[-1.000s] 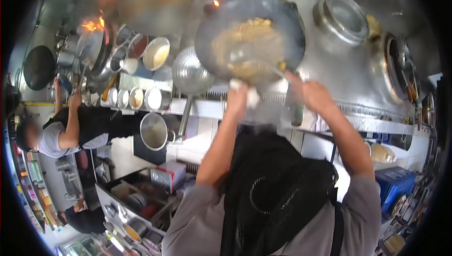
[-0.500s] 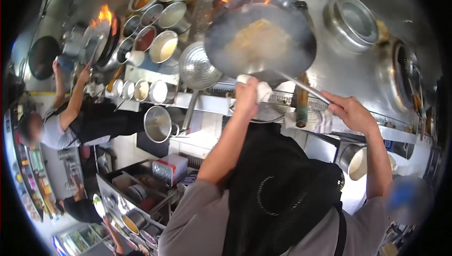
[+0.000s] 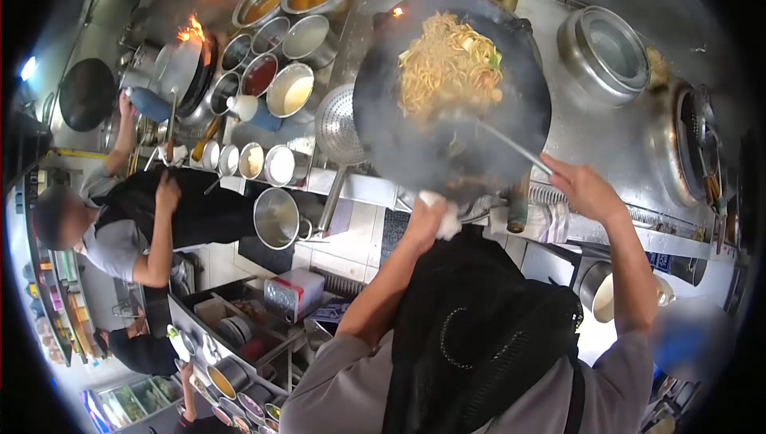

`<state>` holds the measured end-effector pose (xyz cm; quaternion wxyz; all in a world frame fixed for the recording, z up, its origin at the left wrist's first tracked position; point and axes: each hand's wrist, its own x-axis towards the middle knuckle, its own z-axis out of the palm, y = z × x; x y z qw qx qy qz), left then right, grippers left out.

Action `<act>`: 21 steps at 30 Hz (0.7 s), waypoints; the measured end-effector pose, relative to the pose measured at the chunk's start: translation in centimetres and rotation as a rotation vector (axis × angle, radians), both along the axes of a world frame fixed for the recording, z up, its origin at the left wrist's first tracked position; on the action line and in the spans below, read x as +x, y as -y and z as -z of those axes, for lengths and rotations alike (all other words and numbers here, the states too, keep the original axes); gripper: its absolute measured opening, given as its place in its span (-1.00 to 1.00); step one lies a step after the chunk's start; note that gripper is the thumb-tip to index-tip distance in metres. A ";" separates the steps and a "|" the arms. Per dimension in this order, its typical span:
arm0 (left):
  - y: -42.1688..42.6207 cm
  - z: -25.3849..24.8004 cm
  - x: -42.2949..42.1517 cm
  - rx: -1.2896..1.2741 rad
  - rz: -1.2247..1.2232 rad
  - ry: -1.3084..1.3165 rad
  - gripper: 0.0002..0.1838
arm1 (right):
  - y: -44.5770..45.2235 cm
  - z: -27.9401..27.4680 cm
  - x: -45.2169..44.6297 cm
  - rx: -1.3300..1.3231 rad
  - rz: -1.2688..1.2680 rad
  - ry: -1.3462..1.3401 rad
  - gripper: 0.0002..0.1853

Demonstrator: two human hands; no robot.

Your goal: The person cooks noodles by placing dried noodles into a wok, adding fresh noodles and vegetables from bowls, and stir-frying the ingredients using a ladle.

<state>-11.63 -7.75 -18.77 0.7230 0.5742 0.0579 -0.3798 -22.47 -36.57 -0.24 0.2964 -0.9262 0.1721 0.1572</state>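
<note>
A large black wok [image 3: 375, 127] stands over the stove in front of me, steam rising from it. Yellow-brown noodles [image 3: 447, 67] with bits of green lie toward its far side. My left hand [image 3: 425, 222] is closed around a folded white cloth [image 3: 448, 225] at the wok's near rim; the cloth hides what is gripped beneath. My right hand [image 3: 586, 191] grips the long metal handle of a ladle [image 3: 511, 145], which reaches into the wok below the noodles. Steam blurs the ladle's head.
A perforated strainer [image 3: 339, 127] rests left of the wok, beside several sauce pots [image 3: 289, 89]. Stacked metal pans [image 3: 604, 55] stand at right. A co-worker [image 3: 136, 226] works at a flaming wok on the left. A wooden-handled tool [image 3: 517, 209] projects from the counter edge.
The noodles have moved from the wok's steamy middle toward its far side and show more clearly. My left hand with the cloth is lower in view. The co-worker's nearer arm has come down.
</note>
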 end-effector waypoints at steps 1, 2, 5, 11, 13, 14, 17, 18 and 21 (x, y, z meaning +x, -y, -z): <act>-0.5 -0.1 0.1 0.025 0.086 0.010 -0.59 | 0.6 -0.9 -0.5 -0.006 0.005 0.007 -0.59; -0.1 -2.0 0.0 -0.009 0.030 0.014 -0.64 | 1.2 -1.4 -1.4 0.051 -0.088 0.030 -0.58; 2.7 -8.0 4.8 -0.083 -0.010 -0.101 -0.77 | 0.6 -3.1 -1.1 0.118 -0.178 -0.006 -0.58; 0.3 2.7 0.5 -0.094 -0.126 0.020 -0.62 | 0.0 3.1 1.2 -0.057 0.021 0.305 -0.58; -0.8 4.3 0.4 0.007 0.068 0.056 -0.66 | -1.5 2.0 0.2 0.113 0.118 0.501 -0.58; 0.1 1.9 1.1 0.004 0.017 -0.005 -0.69 | -2.3 -0.1 -0.2 0.134 0.154 0.501 -0.57; 3.3 -1.0 5.0 -0.149 -0.147 -0.020 -0.79 | -3.6 -4.1 -0.8 0.264 0.312 0.516 -0.56; 5.3 -0.7 7.9 -0.202 -0.154 -0.013 -0.81 | -3.8 -5.0 -0.7 0.276 0.334 0.545 -0.55; 8.4 3.0 11.9 -0.185 -0.167 0.023 -0.82 | -3.9 -4.2 -0.3 0.235 0.360 0.664 -0.54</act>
